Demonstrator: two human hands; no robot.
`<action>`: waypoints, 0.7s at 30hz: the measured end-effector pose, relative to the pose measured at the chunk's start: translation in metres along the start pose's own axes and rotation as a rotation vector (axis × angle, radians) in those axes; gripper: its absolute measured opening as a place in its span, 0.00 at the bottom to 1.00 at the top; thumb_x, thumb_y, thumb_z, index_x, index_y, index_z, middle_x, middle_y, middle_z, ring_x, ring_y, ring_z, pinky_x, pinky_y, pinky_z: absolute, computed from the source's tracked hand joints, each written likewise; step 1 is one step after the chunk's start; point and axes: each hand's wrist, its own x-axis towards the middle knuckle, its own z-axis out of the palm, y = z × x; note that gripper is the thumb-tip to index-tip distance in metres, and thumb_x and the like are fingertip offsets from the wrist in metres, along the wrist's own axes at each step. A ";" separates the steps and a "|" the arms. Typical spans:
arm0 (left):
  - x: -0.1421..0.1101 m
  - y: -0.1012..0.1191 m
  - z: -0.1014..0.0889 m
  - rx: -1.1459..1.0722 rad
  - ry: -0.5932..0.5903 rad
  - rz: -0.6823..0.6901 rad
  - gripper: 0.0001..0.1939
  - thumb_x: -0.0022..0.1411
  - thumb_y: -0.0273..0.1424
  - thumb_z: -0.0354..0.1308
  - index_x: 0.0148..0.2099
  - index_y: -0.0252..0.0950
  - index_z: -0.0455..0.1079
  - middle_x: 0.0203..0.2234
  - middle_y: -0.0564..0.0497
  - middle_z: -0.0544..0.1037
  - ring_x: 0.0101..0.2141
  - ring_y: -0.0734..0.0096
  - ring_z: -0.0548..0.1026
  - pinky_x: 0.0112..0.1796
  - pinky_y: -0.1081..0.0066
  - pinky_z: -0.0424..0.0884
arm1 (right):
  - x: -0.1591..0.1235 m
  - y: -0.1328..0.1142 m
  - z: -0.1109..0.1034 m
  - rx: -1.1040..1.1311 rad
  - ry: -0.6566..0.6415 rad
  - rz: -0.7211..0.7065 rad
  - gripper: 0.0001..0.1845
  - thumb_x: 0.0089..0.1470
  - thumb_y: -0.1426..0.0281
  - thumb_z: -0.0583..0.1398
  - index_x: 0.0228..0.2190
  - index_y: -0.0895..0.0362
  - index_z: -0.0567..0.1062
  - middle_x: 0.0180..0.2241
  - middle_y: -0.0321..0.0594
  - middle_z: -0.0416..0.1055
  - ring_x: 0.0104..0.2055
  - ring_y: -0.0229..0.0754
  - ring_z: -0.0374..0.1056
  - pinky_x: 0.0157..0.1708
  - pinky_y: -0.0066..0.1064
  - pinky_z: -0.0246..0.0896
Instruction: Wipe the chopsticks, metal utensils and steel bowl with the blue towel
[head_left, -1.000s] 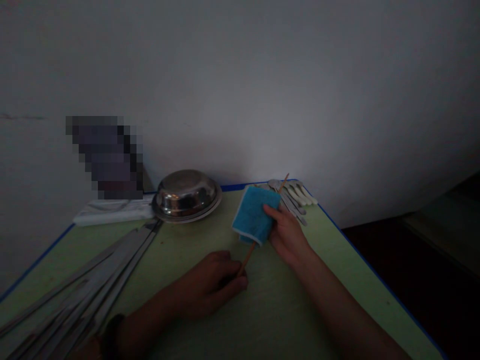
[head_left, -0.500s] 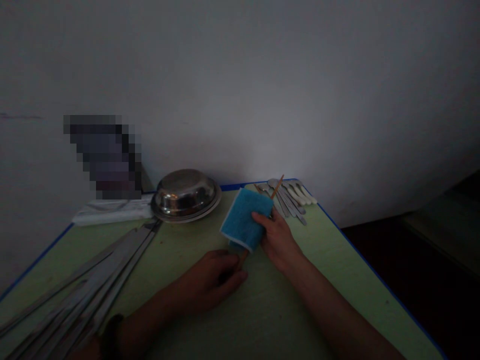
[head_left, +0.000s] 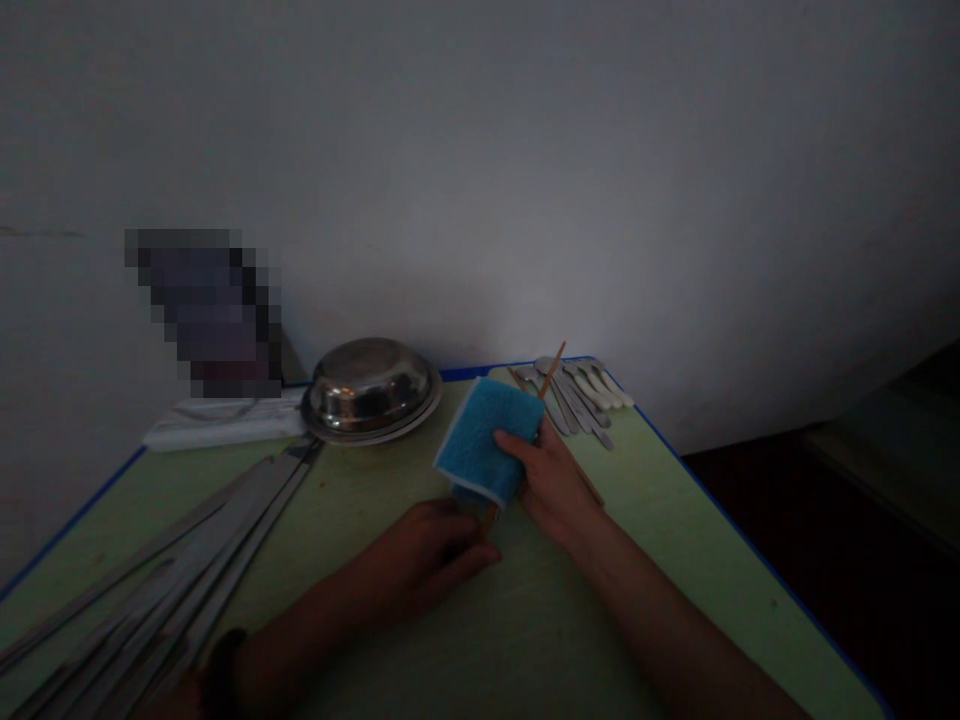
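A folded blue cloth [head_left: 487, 435] with white edging is pinched in my right hand [head_left: 553, 480], its thumb on top. A thin wooden chopstick [head_left: 553, 368] passes beneath the cloth. Its tip sticks out at the upper right, and its other end comes out below the cloth. There my left hand [head_left: 442, 550] is closed around that lower end, its fingers curled. Most of the chopstick's middle is hidden by the cloth. Behind my right hand lie several metal spoons [head_left: 574, 400] and some pale-handled cutlery [head_left: 600, 390]. Another thin brown stick [head_left: 589, 485] shows beside my right wrist.
A shiny metal bowl [head_left: 371, 385] sits upside down on plates at the back. Long flat metal strips [head_left: 202, 540] fan across the left. A white packet [head_left: 225, 420] lies by the wall below a blurred dark object [head_left: 214, 315]. The green table [head_left: 375, 480] has blue edging.
The cloth and my right hand have shifted slightly left along the chopstick. The brown stick by my right wrist now shows more. My left hand has barely moved.
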 end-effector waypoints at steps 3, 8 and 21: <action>0.000 -0.001 0.000 -0.012 0.002 0.028 0.20 0.66 0.38 0.42 0.24 0.35 0.61 0.20 0.55 0.66 0.24 0.75 0.67 0.25 0.75 0.60 | 0.002 0.005 -0.001 -0.005 -0.003 0.005 0.23 0.40 0.73 0.63 0.42 0.52 0.67 0.34 0.34 0.74 0.34 0.40 0.72 0.39 0.37 0.68; 0.000 -0.001 0.001 0.009 0.052 0.008 0.21 0.66 0.36 0.43 0.22 0.35 0.61 0.18 0.55 0.64 0.21 0.75 0.65 0.24 0.76 0.58 | 0.004 0.008 -0.003 0.006 -0.031 0.001 0.21 0.40 0.72 0.63 0.40 0.54 0.69 0.36 0.36 0.75 0.35 0.40 0.72 0.41 0.37 0.67; -0.002 -0.008 0.004 -0.163 0.160 -0.165 0.23 0.66 0.36 0.40 0.21 0.35 0.61 0.12 0.59 0.61 0.14 0.81 0.61 0.19 0.79 0.56 | 0.000 0.017 -0.002 -0.024 -0.098 -0.056 0.25 0.38 0.69 0.66 0.42 0.53 0.69 0.39 0.38 0.74 0.40 0.39 0.70 0.47 0.37 0.62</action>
